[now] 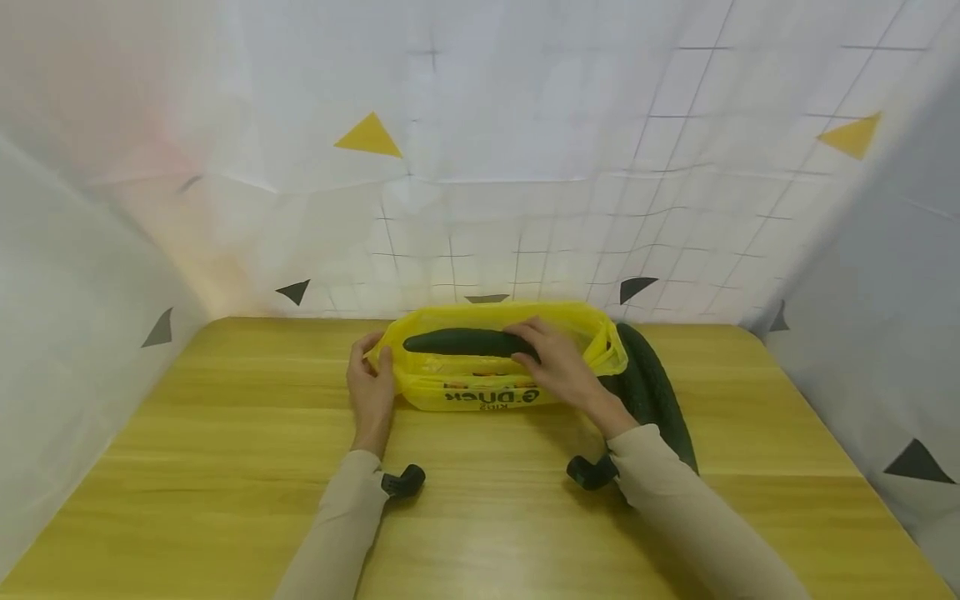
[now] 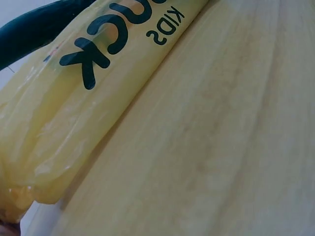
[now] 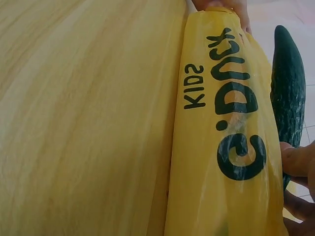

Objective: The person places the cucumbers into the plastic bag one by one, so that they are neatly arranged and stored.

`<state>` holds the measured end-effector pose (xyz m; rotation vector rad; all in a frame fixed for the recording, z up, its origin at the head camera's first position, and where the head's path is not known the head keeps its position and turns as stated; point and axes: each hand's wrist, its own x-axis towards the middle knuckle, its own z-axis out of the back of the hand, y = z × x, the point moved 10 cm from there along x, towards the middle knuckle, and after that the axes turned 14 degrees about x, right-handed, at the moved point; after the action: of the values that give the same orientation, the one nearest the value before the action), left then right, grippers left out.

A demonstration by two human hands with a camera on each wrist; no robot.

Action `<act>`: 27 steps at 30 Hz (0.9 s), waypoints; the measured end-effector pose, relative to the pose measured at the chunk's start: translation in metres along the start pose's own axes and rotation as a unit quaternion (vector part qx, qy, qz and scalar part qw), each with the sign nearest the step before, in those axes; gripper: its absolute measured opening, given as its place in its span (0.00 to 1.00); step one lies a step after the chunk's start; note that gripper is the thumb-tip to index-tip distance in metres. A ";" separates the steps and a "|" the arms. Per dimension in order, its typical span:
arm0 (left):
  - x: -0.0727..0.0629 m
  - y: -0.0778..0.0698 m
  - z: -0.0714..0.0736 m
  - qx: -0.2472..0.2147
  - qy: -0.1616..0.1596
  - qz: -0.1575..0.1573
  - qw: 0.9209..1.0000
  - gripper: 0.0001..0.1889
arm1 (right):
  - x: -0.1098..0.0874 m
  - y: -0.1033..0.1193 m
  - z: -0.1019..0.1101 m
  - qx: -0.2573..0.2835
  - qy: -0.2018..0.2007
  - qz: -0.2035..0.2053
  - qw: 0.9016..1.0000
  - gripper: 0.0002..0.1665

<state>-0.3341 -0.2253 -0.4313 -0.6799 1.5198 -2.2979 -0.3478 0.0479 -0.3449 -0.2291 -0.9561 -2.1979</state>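
A yellow plastic bag point(image 1: 423, 393) with dark lettering lies on the wooden table, its mouth spread wide. At its left end, my left hand point(image 1: 370, 396) pinches the bag's edge between thumb and fingers. My right hand point(image 1: 558, 362) grips the right end of a dark green cucumber point(image 1: 457, 341), which lies lengthwise over the bag's mouth. In the right wrist view, thumb and fingers close round the cucumber point(image 3: 288, 83) beside the bag's printed side point(image 3: 197, 162). The left wrist view has the bag point(image 2: 44, 147) in front and part of the cucumber point(image 2: 34, 32) above it.
More dark green cucumbers point(image 1: 658, 383) lie to the right of the bag, partly behind my right forearm. The wooden table point(image 1: 225, 467) meets white sheeting point(image 1: 510, 225) at the back and sides. Black wrist devices point(image 1: 403, 482) stick out from both sleeves.
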 end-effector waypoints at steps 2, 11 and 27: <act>0.000 0.000 0.000 0.000 -0.001 0.001 1.000 0.15 | 0.000 0.000 -0.002 -0.003 0.005 0.000 1.000 0.23; -0.001 -0.001 0.003 0.002 -0.004 -0.002 1.000 0.14 | 0.002 -0.003 -0.012 -0.019 0.027 -0.015 0.999 0.22; -0.007 -0.019 0.006 -0.001 0.011 -0.003 1.000 0.16 | 0.001 -0.009 -0.026 -0.035 0.054 -0.036 0.997 0.22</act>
<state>-0.3248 -0.2196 -0.4136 -0.6624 1.5313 -2.3152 -0.3512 0.0338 -0.3676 -0.1087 -0.8403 -2.2867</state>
